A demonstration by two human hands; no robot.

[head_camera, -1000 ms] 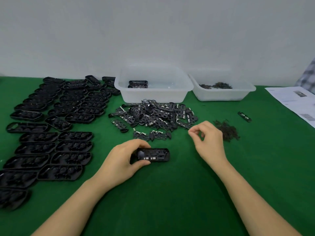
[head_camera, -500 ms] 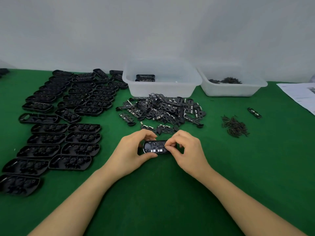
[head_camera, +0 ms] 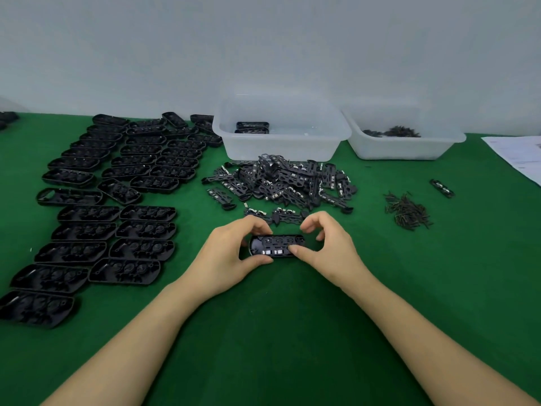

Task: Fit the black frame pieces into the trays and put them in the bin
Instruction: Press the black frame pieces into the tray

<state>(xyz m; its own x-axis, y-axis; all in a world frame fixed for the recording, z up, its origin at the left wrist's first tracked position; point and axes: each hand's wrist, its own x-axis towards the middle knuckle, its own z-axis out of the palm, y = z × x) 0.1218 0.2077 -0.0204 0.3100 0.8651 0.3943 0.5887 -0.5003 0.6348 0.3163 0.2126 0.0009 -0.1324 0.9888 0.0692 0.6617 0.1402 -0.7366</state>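
Observation:
A black oval tray (head_camera: 276,245) with a frame piece in it lies on the green table in front of me. My left hand (head_camera: 231,256) grips its left end between thumb and fingers. My right hand (head_camera: 328,247) holds the right end, its thumb pressed on the tray's near edge. Just beyond lies a heap of loose black frame pieces (head_camera: 281,180). Many empty black trays (head_camera: 117,200) lie in rows at the left. A clear bin (head_camera: 281,133) behind the heap holds a couple of filled trays (head_camera: 252,127).
A second clear bin (head_camera: 404,142) with small dark parts stands at the back right. A pile of dark screws (head_camera: 408,212) and a stray frame piece (head_camera: 442,188) lie at the right. Paper sheets (head_camera: 521,156) lie at the far right edge.
My right hand came in from the right and took hold of the tray's right end. The left hand kept its grip on the tray. The camera tilted up a little.

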